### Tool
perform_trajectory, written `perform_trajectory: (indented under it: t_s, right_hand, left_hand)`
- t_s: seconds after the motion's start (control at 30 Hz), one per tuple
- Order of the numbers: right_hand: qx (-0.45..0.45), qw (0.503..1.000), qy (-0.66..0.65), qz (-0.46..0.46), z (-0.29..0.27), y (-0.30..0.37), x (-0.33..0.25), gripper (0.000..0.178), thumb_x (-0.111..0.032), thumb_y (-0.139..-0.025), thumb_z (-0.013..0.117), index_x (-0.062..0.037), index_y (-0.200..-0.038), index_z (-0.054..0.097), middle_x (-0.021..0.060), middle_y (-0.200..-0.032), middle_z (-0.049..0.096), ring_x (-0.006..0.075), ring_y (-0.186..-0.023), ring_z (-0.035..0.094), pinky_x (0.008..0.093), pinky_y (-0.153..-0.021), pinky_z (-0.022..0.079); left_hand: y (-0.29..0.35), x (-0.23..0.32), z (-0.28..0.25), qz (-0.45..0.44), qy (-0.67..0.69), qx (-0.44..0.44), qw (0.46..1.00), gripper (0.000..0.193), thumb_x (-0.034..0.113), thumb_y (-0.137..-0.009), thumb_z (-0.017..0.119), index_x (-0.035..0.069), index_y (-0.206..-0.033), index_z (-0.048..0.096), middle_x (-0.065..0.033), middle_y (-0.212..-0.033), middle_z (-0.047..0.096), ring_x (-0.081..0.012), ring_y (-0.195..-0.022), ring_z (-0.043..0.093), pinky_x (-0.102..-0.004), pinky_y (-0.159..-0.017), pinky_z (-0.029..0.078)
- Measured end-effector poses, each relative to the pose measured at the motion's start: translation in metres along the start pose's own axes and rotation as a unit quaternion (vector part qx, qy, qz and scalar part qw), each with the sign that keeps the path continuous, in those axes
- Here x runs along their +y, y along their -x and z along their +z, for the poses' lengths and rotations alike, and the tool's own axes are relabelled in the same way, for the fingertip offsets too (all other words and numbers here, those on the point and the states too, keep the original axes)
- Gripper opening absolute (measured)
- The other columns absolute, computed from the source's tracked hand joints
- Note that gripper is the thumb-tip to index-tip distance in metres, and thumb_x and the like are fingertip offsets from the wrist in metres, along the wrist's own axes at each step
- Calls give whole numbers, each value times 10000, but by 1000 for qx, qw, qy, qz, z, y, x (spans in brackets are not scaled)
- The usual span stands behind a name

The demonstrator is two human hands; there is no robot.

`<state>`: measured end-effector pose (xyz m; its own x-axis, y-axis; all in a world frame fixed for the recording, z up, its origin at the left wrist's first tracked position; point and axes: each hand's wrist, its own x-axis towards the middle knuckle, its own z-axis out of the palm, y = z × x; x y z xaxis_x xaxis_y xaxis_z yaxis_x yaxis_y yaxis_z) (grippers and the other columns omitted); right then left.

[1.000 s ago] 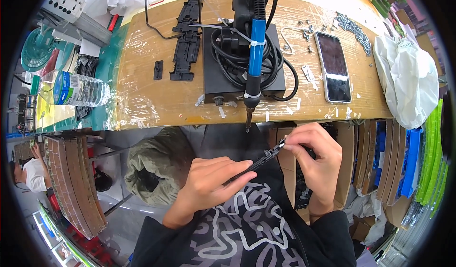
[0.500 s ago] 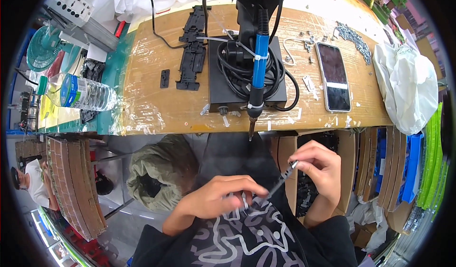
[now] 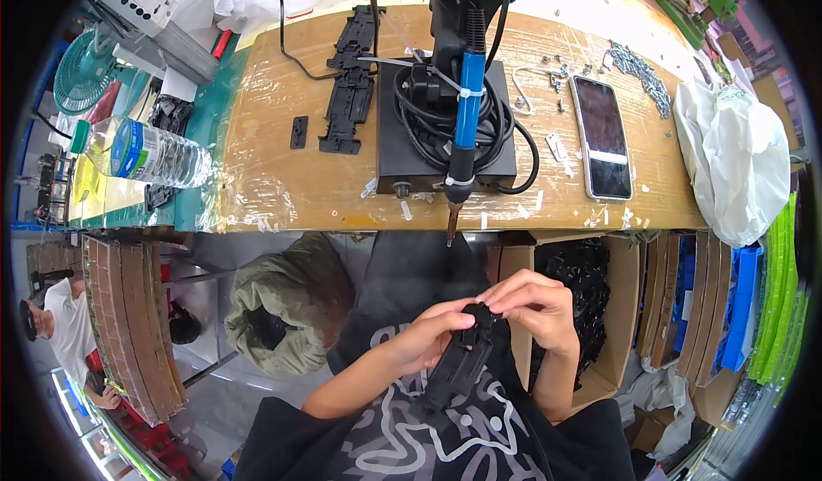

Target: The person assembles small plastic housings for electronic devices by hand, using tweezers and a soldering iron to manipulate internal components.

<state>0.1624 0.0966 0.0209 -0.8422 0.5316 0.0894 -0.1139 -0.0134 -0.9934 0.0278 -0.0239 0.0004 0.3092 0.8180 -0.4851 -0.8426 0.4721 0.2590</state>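
A long black plastic part (image 3: 462, 363) with a moulded frame shape is held in front of my chest, tilted with its far end up. My left hand (image 3: 428, 335) grips it along the left side, thumb on top near the far end. At that far end, the fingertips of my right hand (image 3: 538, 308) are closed on the part; whether they also hold something small is hidden. A similar black chassis-like frame (image 3: 349, 96) lies on the table, with a small black plate (image 3: 299, 133) beside it.
A soldering iron (image 3: 469, 104) with a blue handle hangs tip-down over the table edge, above a black box (image 3: 394, 177). A phone (image 3: 601, 139), screws (image 3: 642, 74), a water bottle (image 3: 145, 154) and a white bag (image 3: 732, 156) surround it. Below right stands a carton (image 3: 612, 361) of black parts.
The black part has turned from edge-on to showing its broad face. My right hand has moved left, and both hands have come together at its far end.
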Motion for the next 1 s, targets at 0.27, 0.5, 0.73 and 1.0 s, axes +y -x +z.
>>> perform_trajectory:
  t_s: [0.27, 0.5, 0.73, 1.0]
  right_hand:
    - [27, 999, 12, -36, 4, -9, 17, 86, 64, -644, 604, 30, -724, 603, 132, -761, 585, 257, -783, 567, 417, -788, 452]
    - [14, 997, 62, -50, 7, -10, 30, 107, 55, -645, 609, 11, -743, 612, 91, -795, 584, 194, -810, 546, 284, -731, 428]
    - [55, 997, 30, 49, 17, -11, 35, 131, 16, -700, 601, 8, -831, 597, 65, -826, 549, 156, -801, 540, 237, -708, 423]
    - [-69, 917, -277, 278, 24, -3, 30, 234, -110, -840, 480, 28, -1005, 388, 131, -744, 552, 193, -612, 591, 292, -503, 520]
  left_hand:
    - [-1, 9, 4, 27, -20, 29, 999, 381, 167, -787, 467, 37, -1140, 409, 23, -807, 472, -26, -662, 464, -167, -582, 400]
    - [-4, 12, -10, 87, -101, 28, 991, 216, 137, -767, 461, 49, -963, 469, 26, -759, 473, -26, -659, 459, -153, -577, 370]
    - [-8, 19, -12, 139, -152, 106, 973, 171, 160, -739, 474, 44, -865, 486, 16, -713, 484, -37, -640, 441, -153, -550, 325]
    - [-9, 22, -12, 307, -190, 226, 905, 147, 51, -815, 480, -5, -947, 449, -30, -672, 552, -34, -548, 492, -176, -474, 382]
